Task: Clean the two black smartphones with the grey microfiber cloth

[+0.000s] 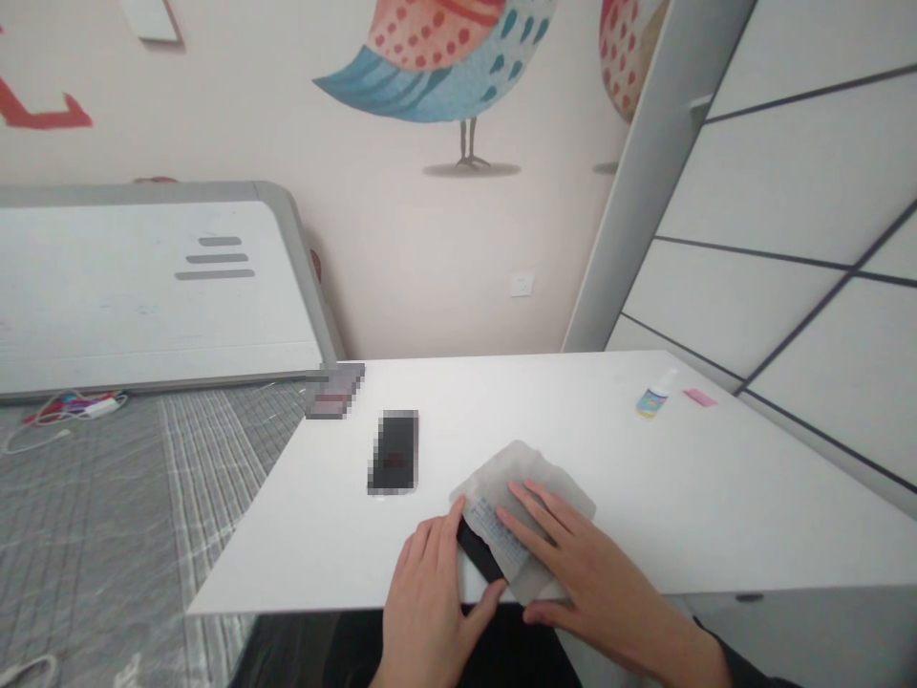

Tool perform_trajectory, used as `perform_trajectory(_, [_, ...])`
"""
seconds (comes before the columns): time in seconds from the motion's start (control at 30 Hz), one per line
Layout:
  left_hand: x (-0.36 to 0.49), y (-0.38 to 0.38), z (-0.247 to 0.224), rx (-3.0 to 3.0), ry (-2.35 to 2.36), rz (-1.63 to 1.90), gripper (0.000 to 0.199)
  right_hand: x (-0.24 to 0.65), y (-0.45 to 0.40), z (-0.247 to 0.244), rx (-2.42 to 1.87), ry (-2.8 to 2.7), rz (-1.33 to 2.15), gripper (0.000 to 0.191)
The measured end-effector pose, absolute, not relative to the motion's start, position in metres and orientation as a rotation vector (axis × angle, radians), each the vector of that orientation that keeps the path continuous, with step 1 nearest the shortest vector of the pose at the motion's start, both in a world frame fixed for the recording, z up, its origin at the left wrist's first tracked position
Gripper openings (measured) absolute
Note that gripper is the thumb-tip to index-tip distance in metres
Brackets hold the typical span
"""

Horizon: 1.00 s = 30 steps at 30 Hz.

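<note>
Head: black strip (pixel 479 550), long axis down-rightward

Under the right hand (pixel 594 569), a sheet (pixel 491 489) lies on the table (pixel 530 397). Beyond it, a phone (pixel 399 451) lies to the left, a bottle (pixel 651 398) to the right.

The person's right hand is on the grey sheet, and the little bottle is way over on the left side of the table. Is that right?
Not quite. The head view shows the little bottle on the right side of the table. The rest is right: the person's right hand is on the grey sheet.
</note>
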<state>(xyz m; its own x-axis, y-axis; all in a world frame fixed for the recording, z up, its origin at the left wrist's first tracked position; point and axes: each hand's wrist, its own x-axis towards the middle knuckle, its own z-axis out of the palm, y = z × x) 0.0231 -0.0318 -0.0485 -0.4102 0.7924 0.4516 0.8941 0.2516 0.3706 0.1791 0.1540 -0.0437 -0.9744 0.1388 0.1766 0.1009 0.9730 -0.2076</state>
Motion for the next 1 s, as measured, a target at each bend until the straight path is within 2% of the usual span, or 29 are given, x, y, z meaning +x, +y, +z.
perform_trajectory(0.17, [0.023, -0.031, -0.046, -1.571, -2.376, -0.913, 0.084, 0.171, 0.155, -0.045, -0.386, -2.883, 0.237, 0.091])
perform_trajectory(0.3, [0.023, -0.031, -0.046, -1.592, -2.376, -0.883, 0.083, 0.160, 0.141, -0.033, -0.004, -2.967, 0.451, 0.103])
perform_trajectory(0.37, [0.023, -0.031, -0.046, -1.593, -2.394, -0.890, 0.080, 0.157, 0.141, -0.027, 0.087, -3.014, 0.534, 0.098])
perform_trajectory(0.47, [0.024, -0.031, -0.044, -1.577, -2.428, -0.929, 0.074, 0.154, 0.146, -0.024, -0.208, -3.017, 0.486, 0.088])
perform_trajectory(0.53, [0.025, -0.031, -0.044, -1.583, -2.437, -0.935, 0.074, 0.155, 0.146, -0.025, -0.255, -2.992, 0.470, 0.094])
perform_trajectory(0.63, [0.025, -0.031, -0.043, -1.603, -2.442, -0.924, 0.079, 0.157, 0.142, -0.027, 0.034, -3.010, 0.557, 0.104])
perform_trajectory(0.7, [0.025, -0.031, -0.043, -1.591, -2.452, -0.935, 0.078, 0.158, 0.143, -0.028, 0.001, -3.015, 0.536, 0.096])
perform_trajectory(0.77, [0.025, -0.031, -0.043, -1.563, -2.462, -0.956, 0.073, 0.158, 0.144, -0.030, -0.225, -2.972, 0.440, 0.090])
perform_trajectory(0.83, [0.025, -0.031, -0.044, -1.563, -2.457, -0.960, 0.072, 0.158, 0.144, -0.031, -0.272, -2.934, 0.402, 0.097])
perform_trajectory(0.93, [0.025, -0.031, -0.044, -1.595, -2.446, -0.941, 0.077, 0.160, 0.142, -0.033, 0.008, -2.973, 0.481, 0.108])
perform_trajectory(1.0, [0.025, -0.031, -0.044, -1.587, -2.449, -0.950, 0.076, 0.160, 0.144, -0.034, -0.037, -2.981, 0.473, 0.098])
